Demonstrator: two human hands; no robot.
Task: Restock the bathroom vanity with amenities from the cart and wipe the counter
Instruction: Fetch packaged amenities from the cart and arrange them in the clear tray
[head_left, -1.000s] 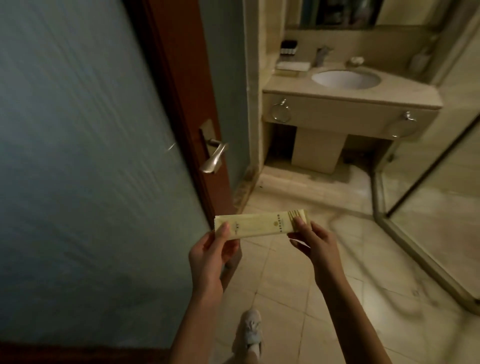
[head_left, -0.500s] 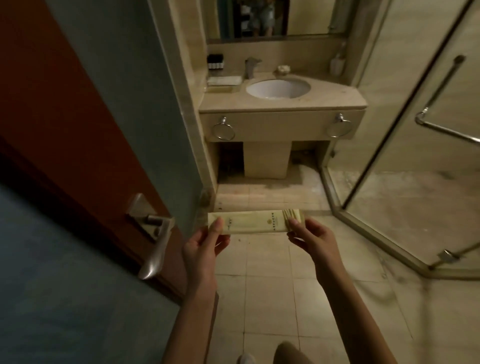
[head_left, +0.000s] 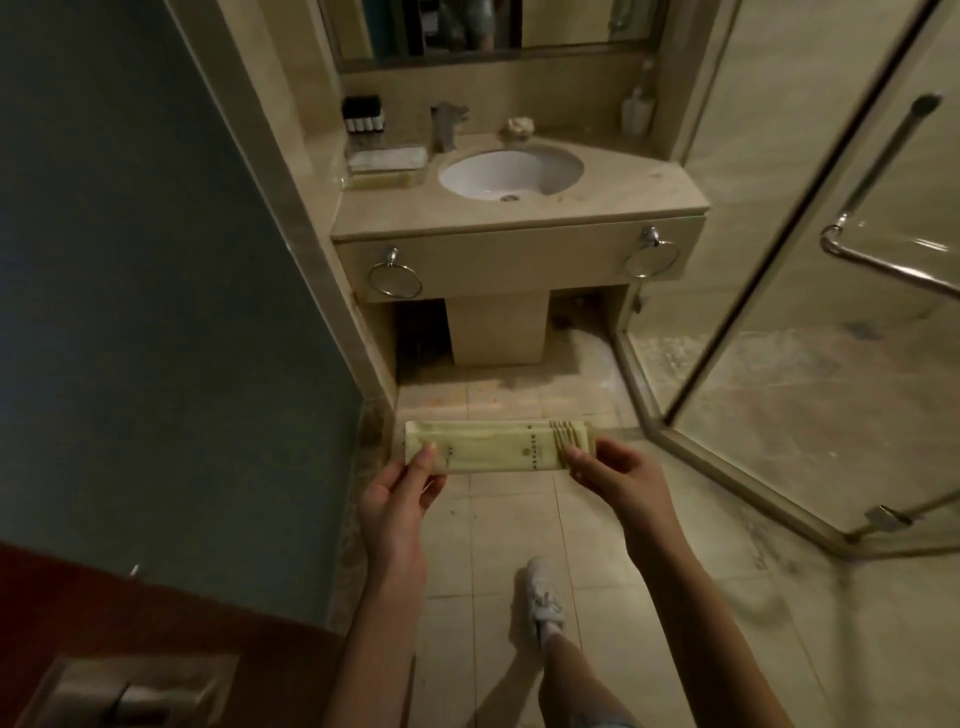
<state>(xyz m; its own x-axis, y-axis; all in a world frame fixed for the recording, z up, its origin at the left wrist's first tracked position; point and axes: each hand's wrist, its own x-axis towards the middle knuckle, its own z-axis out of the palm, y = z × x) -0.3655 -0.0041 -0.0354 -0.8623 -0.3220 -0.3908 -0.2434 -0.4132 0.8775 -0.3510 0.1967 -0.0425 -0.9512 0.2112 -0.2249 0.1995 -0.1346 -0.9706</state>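
Both hands share one load: left hand (head_left: 397, 496) pinches the left end of a pale yellow amenity packet (head_left: 496, 449), thumb on top, and right hand (head_left: 615, 475) pinches the right end, where several packets fan out in steps. Its long axis runs level from hand to hand, crosswise to the person's line of sight, held over the tiled floor (head_left: 509, 525). Well ahead of the hands stands the vanity counter (head_left: 613, 200) with its white basin (head_left: 511, 174); a folded white towel (head_left: 387, 157) and small dark bottles (head_left: 362, 114) sit at its left rear. Right of the right hand is the glass shower door (head_left: 810, 322).
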